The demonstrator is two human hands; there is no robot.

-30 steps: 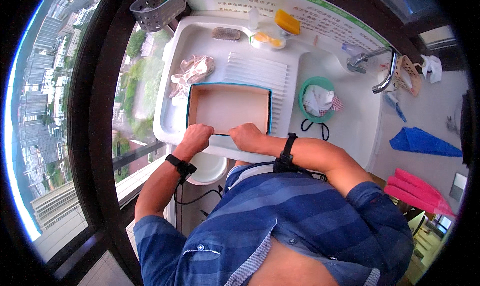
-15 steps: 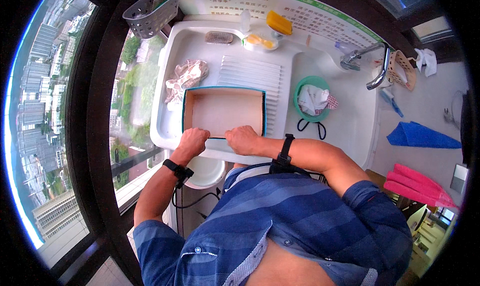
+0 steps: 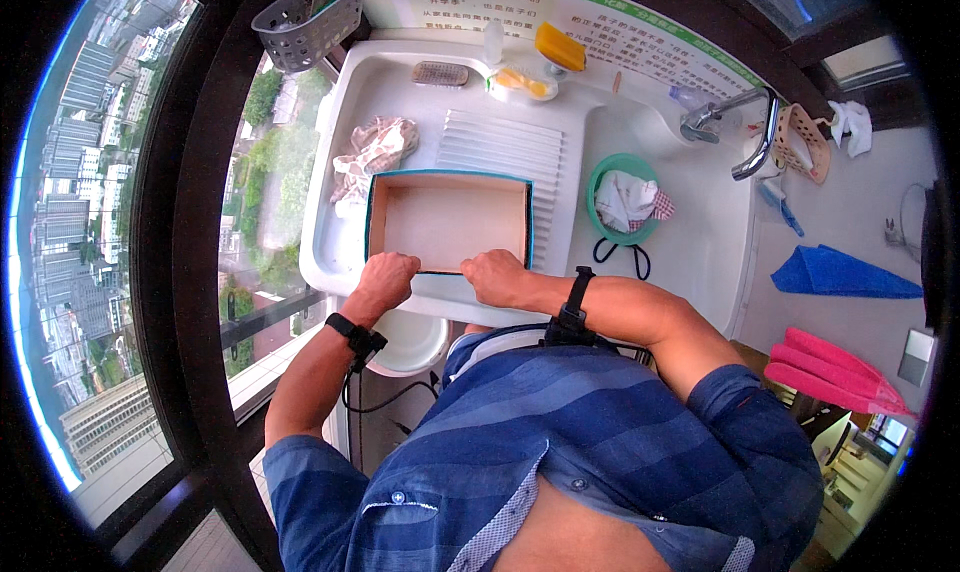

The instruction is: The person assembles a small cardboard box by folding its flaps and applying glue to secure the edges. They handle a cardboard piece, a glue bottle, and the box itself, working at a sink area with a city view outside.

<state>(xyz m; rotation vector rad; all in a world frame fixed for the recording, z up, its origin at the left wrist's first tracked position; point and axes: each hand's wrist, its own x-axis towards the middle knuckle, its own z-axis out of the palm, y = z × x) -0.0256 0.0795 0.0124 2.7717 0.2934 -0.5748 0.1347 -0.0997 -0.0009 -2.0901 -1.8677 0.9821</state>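
Head view: left hand (image 3: 389, 275) curled, gripping near rim of shallow open rectangular box, tan inside, teal-edged (image 3: 455, 212); right hand (image 3: 497, 275) likewise, further right along same rim. Box sits over left part of white sink with ridged washboard (image 3: 400, 102); whether base touches sink, cannot tell. Crumpled pinkish-white cloth (image 3: 378, 150) just beyond box; round green plastic basin (image 3: 603, 177), holding 2 cloths, well right.

Cloths (image 3: 624, 200) lie in a green tub (image 3: 594, 196), left of a tap (image 3: 700, 124) and pink towel (image 3: 825, 369).
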